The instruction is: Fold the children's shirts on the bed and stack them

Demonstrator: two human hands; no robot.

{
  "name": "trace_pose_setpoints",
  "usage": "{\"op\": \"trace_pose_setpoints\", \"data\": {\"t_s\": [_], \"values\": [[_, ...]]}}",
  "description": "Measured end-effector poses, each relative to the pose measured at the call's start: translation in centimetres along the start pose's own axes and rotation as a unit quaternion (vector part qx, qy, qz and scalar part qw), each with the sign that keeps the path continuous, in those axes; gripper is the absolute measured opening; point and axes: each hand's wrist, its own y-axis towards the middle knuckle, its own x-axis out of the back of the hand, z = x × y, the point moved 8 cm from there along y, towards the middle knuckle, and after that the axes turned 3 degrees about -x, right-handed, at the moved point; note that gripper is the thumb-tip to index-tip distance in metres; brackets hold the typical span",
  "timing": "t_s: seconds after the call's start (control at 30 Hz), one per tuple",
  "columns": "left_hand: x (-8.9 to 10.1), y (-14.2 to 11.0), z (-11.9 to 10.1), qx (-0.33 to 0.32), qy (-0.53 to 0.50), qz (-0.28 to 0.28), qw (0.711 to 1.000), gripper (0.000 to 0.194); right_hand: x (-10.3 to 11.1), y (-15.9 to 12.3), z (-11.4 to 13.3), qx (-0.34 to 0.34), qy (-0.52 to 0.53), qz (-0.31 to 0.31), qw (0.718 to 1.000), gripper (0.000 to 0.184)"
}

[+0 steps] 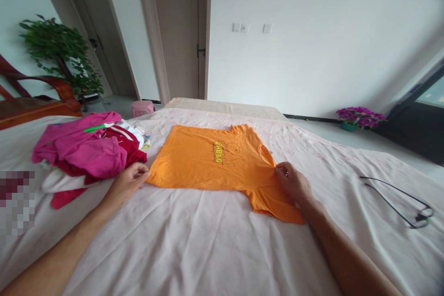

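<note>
An orange T-shirt [204, 159] with a yellow print lies spread flat on the bed, its collar pointing away from me. My left hand [127, 181] pinches the shirt's near left corner at the hem. My right hand [294, 181] is closed on the fabric at the right side, just above the near sleeve, which lies under my wrist.
A heap of pink, red and white clothes [86, 150] lies left of the shirt. A dark wire hanger [402, 201] rests on the pale bedsheet [208, 245] at the right. Beyond the bed are a pink stool [142, 107], a potted plant [58, 51], a wooden chair and purple flowers [359, 116].
</note>
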Motion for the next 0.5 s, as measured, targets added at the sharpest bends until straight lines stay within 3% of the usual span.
{"op": "trace_pose_setpoints", "data": {"t_s": [0.1, 0.23, 0.4, 0.5], "values": [[-0.7, -0.3, 0.1, 0.045, -0.136, 0.023, 0.989, 0.043, -0.2, 0.5, -0.7, -0.005, 0.037, 0.004, 0.999, 0.039], [-0.5, -0.2, 1.0, 0.096, -0.245, 0.008, 0.965, 0.05, -0.5, 0.8, -1.2, 0.01, 0.123, 0.004, 0.992, 0.043], [-1.0, -0.2, 0.3, 0.087, -0.22, 0.056, 0.97, 0.061, -0.5, 1.0, -1.6, 0.001, 0.207, -0.01, 0.978, 0.046], [-0.3, 0.0, -0.3, 0.063, -0.182, 0.025, 0.981, 0.061, -0.5, 1.1, -1.8, 0.004, 0.219, -0.013, 0.976, 0.046]]}}
